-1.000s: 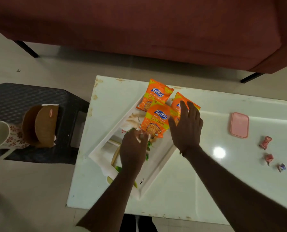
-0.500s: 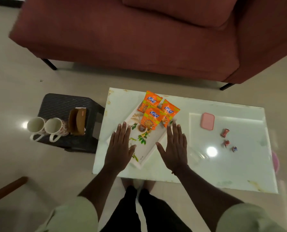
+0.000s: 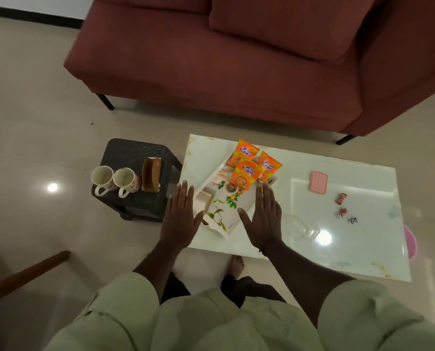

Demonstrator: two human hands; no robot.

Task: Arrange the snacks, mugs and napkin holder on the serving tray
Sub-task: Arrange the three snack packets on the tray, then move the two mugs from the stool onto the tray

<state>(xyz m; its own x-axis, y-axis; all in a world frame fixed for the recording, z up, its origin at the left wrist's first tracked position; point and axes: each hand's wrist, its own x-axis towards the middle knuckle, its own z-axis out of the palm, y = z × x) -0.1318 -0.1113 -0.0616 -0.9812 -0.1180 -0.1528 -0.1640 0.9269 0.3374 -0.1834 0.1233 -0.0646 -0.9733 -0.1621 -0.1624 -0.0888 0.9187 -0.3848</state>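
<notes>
A white serving tray (image 3: pixel 230 230) with a leaf print lies askew on the left part of the white table (image 3: pixel 338 252). Three orange snack packets (image 3: pixel 247 171) rest on its far end. My left hand (image 3: pixel 179 216) hovers flat and open at the tray's left side. On the tray's right side my right hand (image 3: pixel 264 219) is held flat and open as well. Neither hand holds anything. Two floral mugs (image 3: pixel 115 182) and a brown napkin holder (image 3: pixel 151 178) stand on a dark stool (image 3: pixel 135 153) left of the table.
A pink lid (image 3: pixel 318 182) and three wrapped candies (image 3: pixel 343 206) lie on the table's right half, with a clear plastic container (image 3: pixel 304 228) near my right hand. A red sofa (image 3: pixel 236 59) stands behind the table. A wooden chair arm (image 3: pixel 26 274) juts in at lower left.
My hands left the snack packets and drew back to either side of the tray, fingers spread. My head rose, so the view widened to show the sofa, stool and my lap.
</notes>
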